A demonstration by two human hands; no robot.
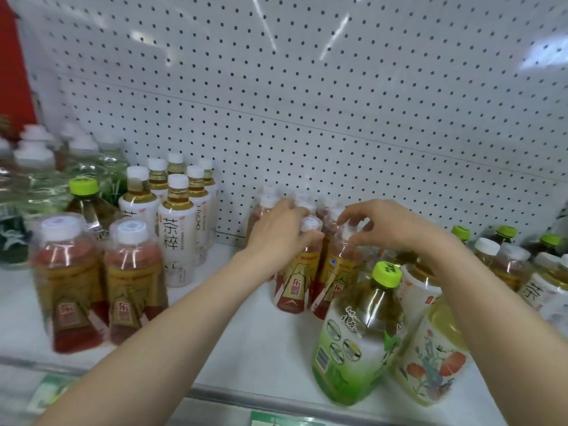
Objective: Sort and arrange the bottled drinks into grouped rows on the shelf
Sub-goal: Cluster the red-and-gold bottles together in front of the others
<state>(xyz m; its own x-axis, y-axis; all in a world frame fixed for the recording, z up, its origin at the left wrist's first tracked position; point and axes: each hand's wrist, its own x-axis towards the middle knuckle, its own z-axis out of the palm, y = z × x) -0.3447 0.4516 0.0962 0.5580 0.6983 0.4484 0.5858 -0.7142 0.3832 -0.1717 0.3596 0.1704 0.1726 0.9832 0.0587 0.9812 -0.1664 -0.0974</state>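
head cam | faces forward-down | close over shelf | pegboard behind | single view

Glossy clear plastic bottles, glossy white perforated metal backboard

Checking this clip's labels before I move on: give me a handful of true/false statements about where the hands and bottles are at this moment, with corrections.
1. Both hands are on the red-and-gold labelled bottles at the middle of the shelf. True: the left hand and right hand sit on the tops of the two front red-and-gold bottles.
2. The green-capped green tea bottle lies on its side. False: it stands, tilted, at the front right.
3. The white-labelled tea bottles stand grouped left of the hands. True.
4. The back wall is a solid red panel. False: it is white pegboard.
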